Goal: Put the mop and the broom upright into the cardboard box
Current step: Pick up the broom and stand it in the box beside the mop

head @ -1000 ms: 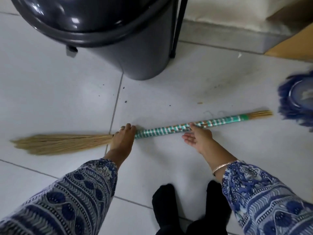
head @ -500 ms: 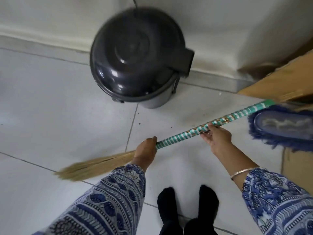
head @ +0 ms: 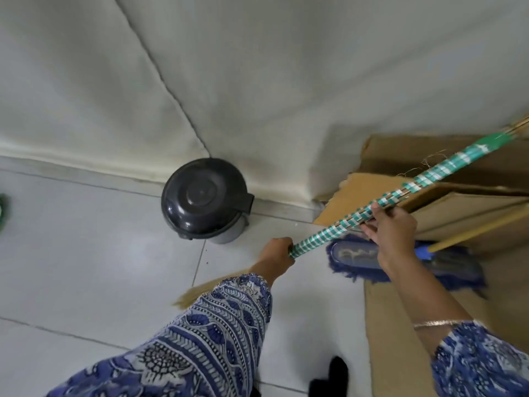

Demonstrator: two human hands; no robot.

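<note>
Both my hands hold the grass broom (head: 429, 174), its handle wrapped in green and white tape. My left hand (head: 276, 253) grips the handle low down, near the straw bristles, which show past my sleeve. My right hand (head: 390, 230) grips it higher up. The broom slants up to the right, its top end over the cardboard box (head: 469, 207) by the wall. The blue mop (head: 357, 255) lies flat on the floor in front of the box, its wooden stick running off to the right.
A dark grey lidded bin (head: 204, 200) stands against the wall to the left of the box. A flat piece of cardboard (head: 400, 333) lies on the floor at the right. Grey floor tiles (head: 86, 267) spread to the left. My feet in black socks show at the bottom.
The broom lay flat on the floor a second ago; both hands have gripped it and lifted it, tilting its top end up to the right over the box. My view has risen.
</note>
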